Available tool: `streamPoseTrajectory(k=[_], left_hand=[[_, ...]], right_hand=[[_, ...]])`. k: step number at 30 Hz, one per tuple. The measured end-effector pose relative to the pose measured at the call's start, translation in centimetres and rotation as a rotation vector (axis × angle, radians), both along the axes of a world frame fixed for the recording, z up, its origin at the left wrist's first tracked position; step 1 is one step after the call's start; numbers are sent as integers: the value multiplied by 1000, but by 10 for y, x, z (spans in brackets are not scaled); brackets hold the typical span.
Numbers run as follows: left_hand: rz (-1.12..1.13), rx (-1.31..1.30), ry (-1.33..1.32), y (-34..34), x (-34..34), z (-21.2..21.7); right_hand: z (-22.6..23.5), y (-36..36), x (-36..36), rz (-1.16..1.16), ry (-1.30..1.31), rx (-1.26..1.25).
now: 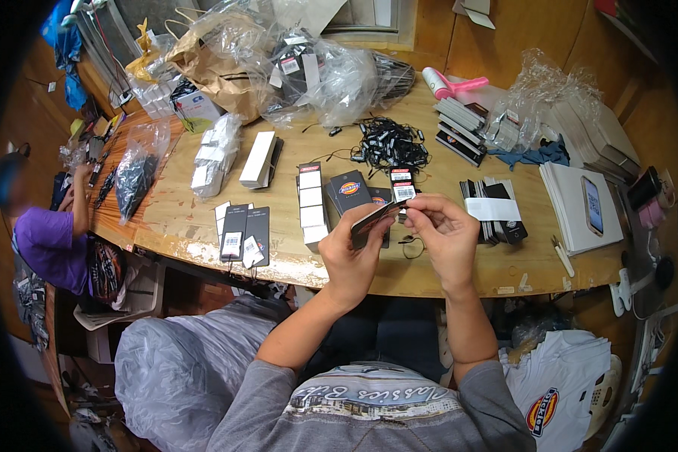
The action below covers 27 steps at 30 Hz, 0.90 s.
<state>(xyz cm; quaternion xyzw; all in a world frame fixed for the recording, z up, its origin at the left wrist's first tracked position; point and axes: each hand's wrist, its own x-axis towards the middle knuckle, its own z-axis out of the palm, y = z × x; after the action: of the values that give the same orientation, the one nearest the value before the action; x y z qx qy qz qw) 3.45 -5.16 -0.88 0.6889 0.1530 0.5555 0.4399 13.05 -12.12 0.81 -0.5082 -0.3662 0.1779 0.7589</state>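
My left hand (pixel 345 260) is closed on dark hang tags (pixel 368 222), held tilted above the table's near edge. At the tags' right end, my right hand (pixel 450 241) pinches a thin black cord (pixel 412 248), whose loop dangles below the fingers. Just beyond the hands lie dark cards with a coloured logo (pixel 348 188) and white barcode labels with red tops (pixel 402 183). A stack of white stickers (pixel 310 197) stands left of them. Farther back is a tangled pile of black tag cords (pixel 390 143).
Finished-looking tags with cords (pixel 245 233) lie at the front left. Banded dark tags (pixel 494 211) and a phone on white boxes (pixel 591 205) are to the right, near white snips (pixel 563 258). Plastic bags (pixel 339 79) fill the back. A person in purple (pixel 56 241) works at left.
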Motion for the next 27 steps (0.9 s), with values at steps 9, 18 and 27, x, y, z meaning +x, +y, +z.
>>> streamPoseTrajectory(k=[9,18,27], left_hand=[[21,45,1,1,0,1],[6,52,16,-1,0,1],[63,405,88,1,1,1]], right_hand=[[-6,-3,-3,-107,-125,-50],[-7,0,-6,-159,-182,-19],[-16,5,-11,-188,-181,51]])
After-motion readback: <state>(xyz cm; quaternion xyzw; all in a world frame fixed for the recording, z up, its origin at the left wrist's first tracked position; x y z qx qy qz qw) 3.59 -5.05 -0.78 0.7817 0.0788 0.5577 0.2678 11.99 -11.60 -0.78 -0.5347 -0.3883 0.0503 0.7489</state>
